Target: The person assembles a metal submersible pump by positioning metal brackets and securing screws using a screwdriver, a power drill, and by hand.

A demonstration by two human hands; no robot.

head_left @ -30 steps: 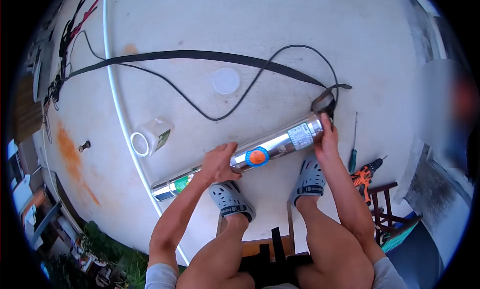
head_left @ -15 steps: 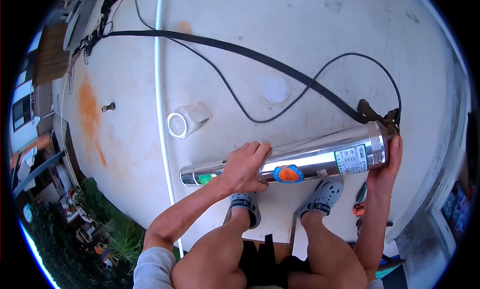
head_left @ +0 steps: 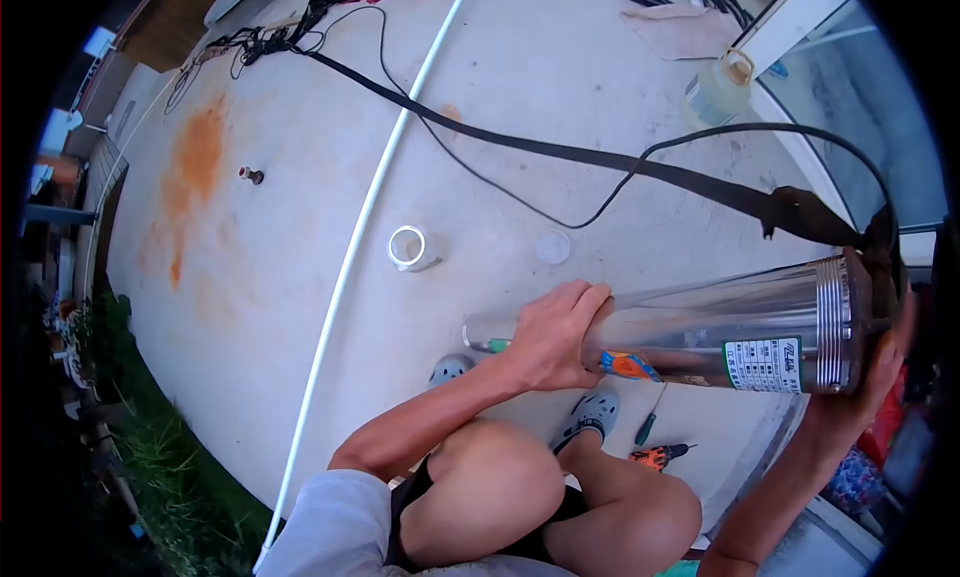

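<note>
A long shiny metal cylinder (head_left: 700, 322) with a white label and an orange-blue sticker is held up off the floor, its threaded end at the right. Around its middle wraps my left hand (head_left: 560, 337), fingers over the top. At the threaded end my right hand (head_left: 880, 352) supports the cylinder from the far right, its fingers partly in shadow. A flat black hose (head_left: 590, 157) and a thin black cable (head_left: 800, 129) run to that same end, beside a dark bracket-like part.
A white pipe (head_left: 365, 212) crosses the concrete floor. Near it stand a clear jar (head_left: 408, 249) and a round lid (head_left: 552, 245). A screwdriver (head_left: 647, 427) and an orange drill (head_left: 655, 458) lie by my feet. A jug (head_left: 718, 92) stands at the upper right.
The cylinder has been raised toward the camera and moved right, with both hands still on it. The view has turned, bringing the jug and glass door into sight.
</note>
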